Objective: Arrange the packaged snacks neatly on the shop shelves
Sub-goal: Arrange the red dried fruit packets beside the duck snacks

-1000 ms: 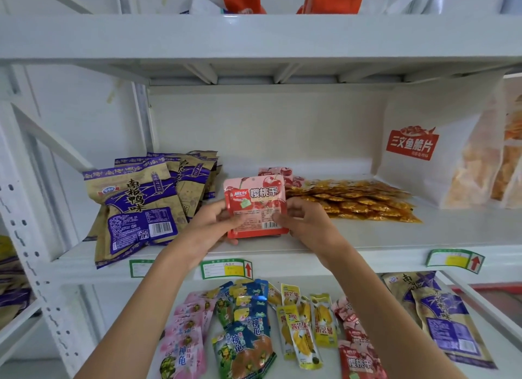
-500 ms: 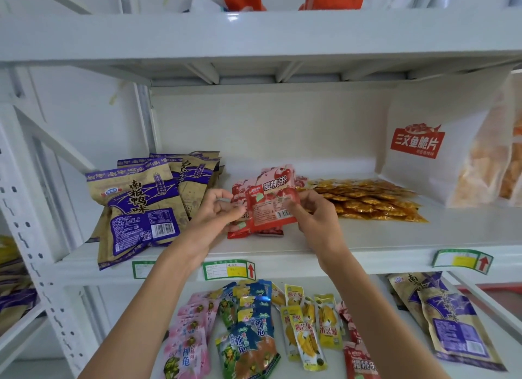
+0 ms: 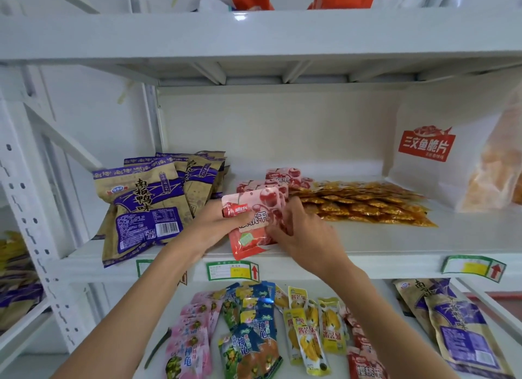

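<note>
A red and pink cherry snack pack (image 3: 255, 206) lies at the front of the middle shelf (image 3: 395, 244), on top of another red pack (image 3: 247, 244) that sticks out over the shelf edge. My left hand (image 3: 217, 229) grips the top pack's left side, thumb across its front. My right hand (image 3: 299, 234) pinches its right edge. More cherry packs (image 3: 278, 179) lie in a row behind it.
Brown and purple duck-flavour bags (image 3: 147, 209) lean at the left. A pile of small golden sachets (image 3: 364, 203) lies to the right, then a big white salmon-crisp bag (image 3: 440, 152). On the lower shelf lie pink, blue, yellow and red packs (image 3: 254, 336).
Both hands have lowered the cherry pack from upright in the air down onto the packs at the shelf front. The view has moved closer.
</note>
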A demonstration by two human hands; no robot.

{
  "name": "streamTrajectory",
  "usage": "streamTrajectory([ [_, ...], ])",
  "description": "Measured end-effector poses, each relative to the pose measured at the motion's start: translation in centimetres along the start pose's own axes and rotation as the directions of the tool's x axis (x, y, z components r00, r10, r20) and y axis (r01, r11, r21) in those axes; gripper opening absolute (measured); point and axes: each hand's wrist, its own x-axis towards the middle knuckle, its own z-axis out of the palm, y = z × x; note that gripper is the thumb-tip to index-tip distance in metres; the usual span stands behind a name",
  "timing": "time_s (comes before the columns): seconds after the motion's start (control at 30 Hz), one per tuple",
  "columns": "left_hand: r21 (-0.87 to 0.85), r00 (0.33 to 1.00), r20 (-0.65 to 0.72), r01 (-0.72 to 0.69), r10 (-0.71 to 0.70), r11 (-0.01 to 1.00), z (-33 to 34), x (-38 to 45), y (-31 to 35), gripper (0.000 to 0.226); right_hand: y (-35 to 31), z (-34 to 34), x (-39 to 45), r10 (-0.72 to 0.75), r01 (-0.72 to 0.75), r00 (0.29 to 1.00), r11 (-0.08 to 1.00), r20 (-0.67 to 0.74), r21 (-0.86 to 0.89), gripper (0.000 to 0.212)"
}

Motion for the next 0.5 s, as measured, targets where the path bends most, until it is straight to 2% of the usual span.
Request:
streamTrajectory([
  [0.1,-0.018,0.997,-0.065,-0.033,0.032,0.999,-0.3,0.9,-0.3,0.066,-0.5,0.6,0.1,0.101,-0.098,0.994,0.991,0.028,-0.093,0.036],
  [0.13,0.036,0.99,-0.123,-0.066,0.07,0.997,-0.3,1.0,-0.6,0.076,-0.7,0.8,0.2,0.122,-0.118,0.992,0.986,0.025,-0.121,0.036],
  [0.17,0.141,0.973,-0.189,-0.108,0.134,0.984,-0.4,1.1,-1.0,0.08,-1.0,1.0,0.2,0.137,-0.131,0.99,0.98,0.027,-0.151,0.038],
  [0.23,0.41,0.917,-0.249,-0.191,0.311,0.892,-0.2,0.9,-1.6,0.07,-1.5,0.9,0.5,0.166,-0.153,0.985,0.969,0.05,-0.192,0.046],
  [0.27,0.518,0.901,-0.198,-0.237,0.385,0.822,0.0,0.7,-1.7,0.058,-1.7,0.9,0.7,0.172,-0.157,0.983,0.967,0.064,-0.199,0.049],
  [0.33,0.655,0.901,-0.004,-0.325,0.434,0.682,0.4,0.6,-2.0,0.04,-1.6,0.7,1.1,0.159,-0.137,0.982,0.973,0.107,-0.186,0.054],
  [0.4,0.727,0.887,0.15,-0.399,0.437,0.559,0.4,1.0,-2.9,0.043,-1.2,-0.2,2.1,0.149,-0.118,0.955,0.984,0.255,-0.131,0.055],
  [0.47,0.749,0.881,0.18,-0.411,0.437,0.519,0.2,1.5,-3.6,0.047,-0.4,-2.2,3.9,0.164,-0.175,0.857,0.984,0.489,-0.024,0.05],
  [0.5,0.755,0.878,0.177,-0.41,0.444,0.511,0.1,1.7,-3.8,0.047,0.1,-3.3,5.3,0.159,-0.206,0.82,0.978,0.55,0.024,0.047],
])
